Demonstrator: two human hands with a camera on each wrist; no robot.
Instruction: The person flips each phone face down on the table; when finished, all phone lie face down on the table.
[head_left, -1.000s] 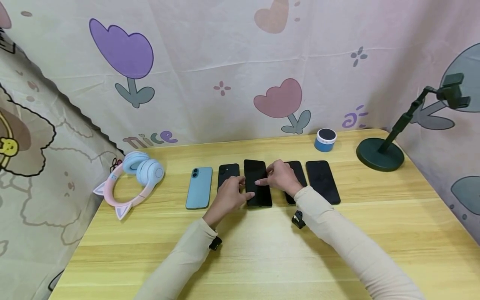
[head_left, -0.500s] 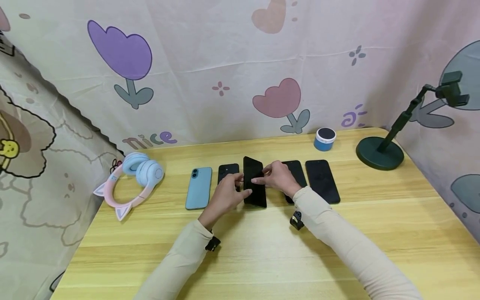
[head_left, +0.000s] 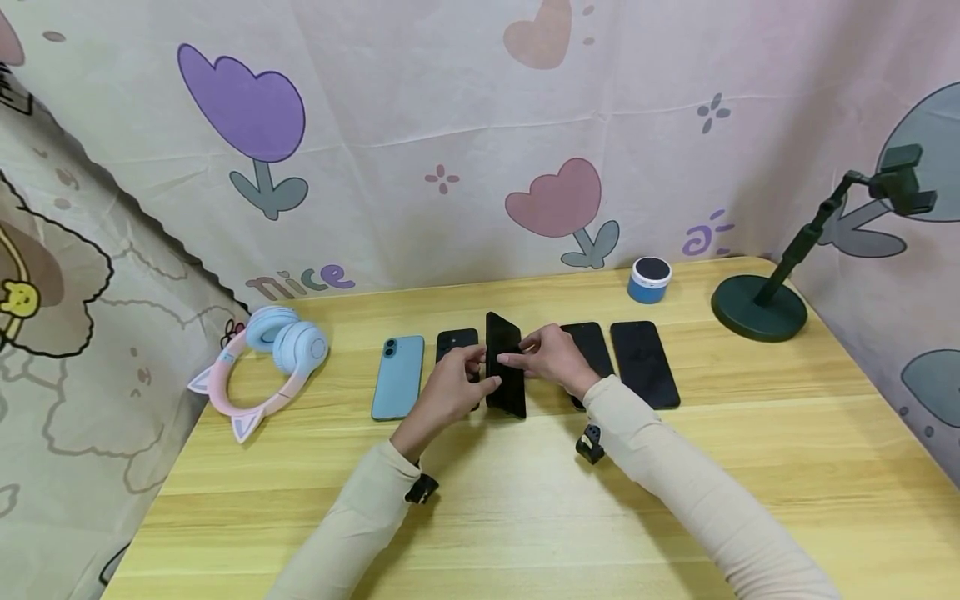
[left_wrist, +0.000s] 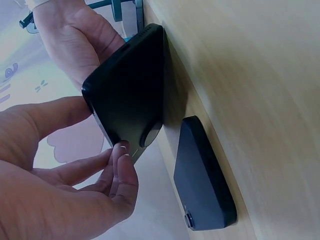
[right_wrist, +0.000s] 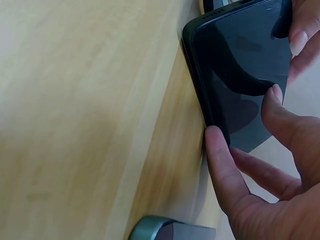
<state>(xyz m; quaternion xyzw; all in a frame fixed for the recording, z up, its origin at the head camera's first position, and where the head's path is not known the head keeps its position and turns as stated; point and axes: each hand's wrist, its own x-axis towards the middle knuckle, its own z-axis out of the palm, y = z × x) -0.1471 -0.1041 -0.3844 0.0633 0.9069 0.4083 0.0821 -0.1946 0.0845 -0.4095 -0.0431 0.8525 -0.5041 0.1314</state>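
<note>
A black phone [head_left: 510, 392] is tipped up sideways in the middle of the row, its left edge raised and its screen toward the right. My left hand [head_left: 450, 387] pinches the raised edge, thumb on the rim and fingertips by the back, where a round camera module [left_wrist: 151, 134] shows in the left wrist view. On the other side my right hand [head_left: 558, 360] grips the phone, with the thumb on the screen [right_wrist: 240, 50] and the index fingertip at the lower edge. A dark phone [left_wrist: 200, 175] lies face down beside it, partly covered by my left hand in the head view.
A light blue phone [head_left: 397, 379] lies at the row's left end. Two black phones [head_left: 591, 346] lie to the right, one partly under my right hand in view. Cat-ear headphones [head_left: 258, 371], a small blue speaker [head_left: 648, 287] and a dark green stand [head_left: 759, 308] surround the row.
The black phone has gone from lying nearly flat to being tipped up, its left edge lifted. Both hands have shifted slightly left with it; the other phones stay put.
</note>
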